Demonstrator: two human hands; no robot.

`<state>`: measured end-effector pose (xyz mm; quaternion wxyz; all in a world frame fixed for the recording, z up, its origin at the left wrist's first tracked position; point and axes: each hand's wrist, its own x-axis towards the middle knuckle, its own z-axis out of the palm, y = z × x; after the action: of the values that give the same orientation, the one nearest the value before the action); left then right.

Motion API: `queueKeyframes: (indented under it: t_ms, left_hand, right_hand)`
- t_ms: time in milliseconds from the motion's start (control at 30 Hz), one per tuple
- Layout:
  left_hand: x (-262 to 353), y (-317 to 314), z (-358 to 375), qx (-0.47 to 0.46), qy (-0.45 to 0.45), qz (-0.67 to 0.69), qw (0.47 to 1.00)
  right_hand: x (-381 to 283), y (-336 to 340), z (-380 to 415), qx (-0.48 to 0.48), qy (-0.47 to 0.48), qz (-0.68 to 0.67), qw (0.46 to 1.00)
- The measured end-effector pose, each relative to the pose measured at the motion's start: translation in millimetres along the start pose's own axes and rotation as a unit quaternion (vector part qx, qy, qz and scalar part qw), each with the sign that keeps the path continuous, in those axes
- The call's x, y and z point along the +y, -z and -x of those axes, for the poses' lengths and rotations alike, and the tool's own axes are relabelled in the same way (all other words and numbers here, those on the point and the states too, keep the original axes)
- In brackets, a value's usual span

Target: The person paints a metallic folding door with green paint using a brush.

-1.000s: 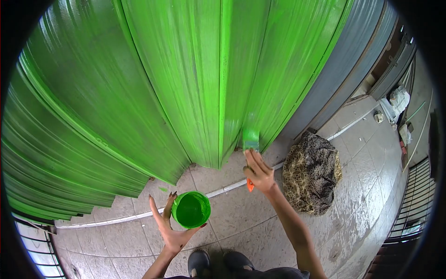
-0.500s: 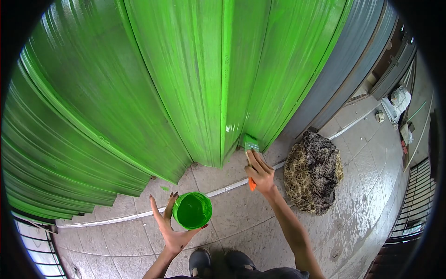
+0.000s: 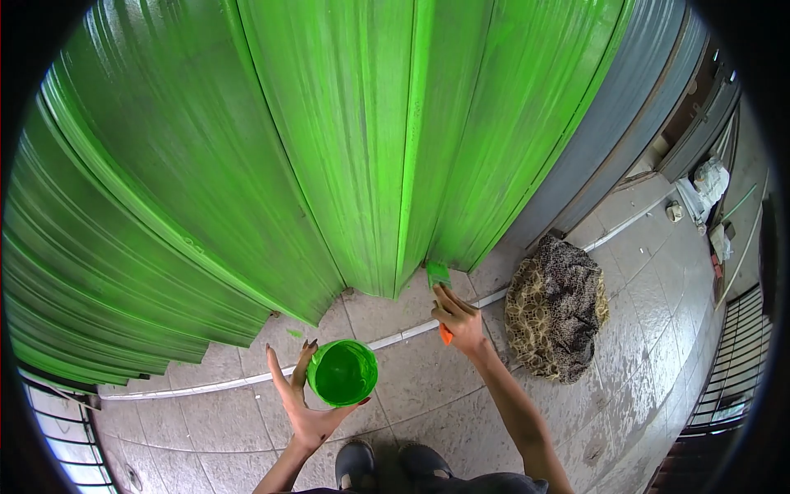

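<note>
My left hand grips a small tub of green paint from its left and near side, with the index finger stretched out past it. The paint inside is wet and the rim is smeared green. In my right hand is a paintbrush with an orange handle end showing below the fingers. Its green-coated bristles are right at the bottom edge of the folded metal door. That door is painted green, with darker, streaky patches on the left panels.
Unpainted grey panels continue at the right. A patterned cloth bundle lies on the tiled floor right of my right arm. A white floor track runs below the door. My shoes are at the bottom. Barred grilles stand at the sides.
The brush and my right hand have moved slightly down and left along the door's bottom edge. My left hand holds the tub in nearly the same place.
</note>
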<state>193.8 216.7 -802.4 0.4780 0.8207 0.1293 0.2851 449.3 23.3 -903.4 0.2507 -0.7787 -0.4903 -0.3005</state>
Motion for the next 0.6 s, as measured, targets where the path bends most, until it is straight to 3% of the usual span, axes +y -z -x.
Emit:
queueKeyframes:
  t_ms: [167,267,367,467,600]
  left_hand:
    - [2,-2,-2,-0.012,-0.001,0.000,1.000]
    - [1,1,-1,-0.004,-0.005,0.004,1.000]
    - [-1,5,3,0.003,0.000,0.003,1.000]
    - [1,3,2,-0.004,-0.003,-0.003,1.000]
    - [3,3,-1,-0.002,-0.006,0.005,1.000]
  right_hand:
    - [16,-13,-11,-0.070,-0.038,-0.038,0.996]
    - [6,-7,-11,0.007,-0.041,0.016,0.999]
    - [1,-3,-5,-0.007,-0.028,-0.012,0.999]
    - [7,-7,-14,-0.085,-0.042,-0.041,0.995]
    - [7,-4,-19,-0.020,-0.026,0.002,0.999]
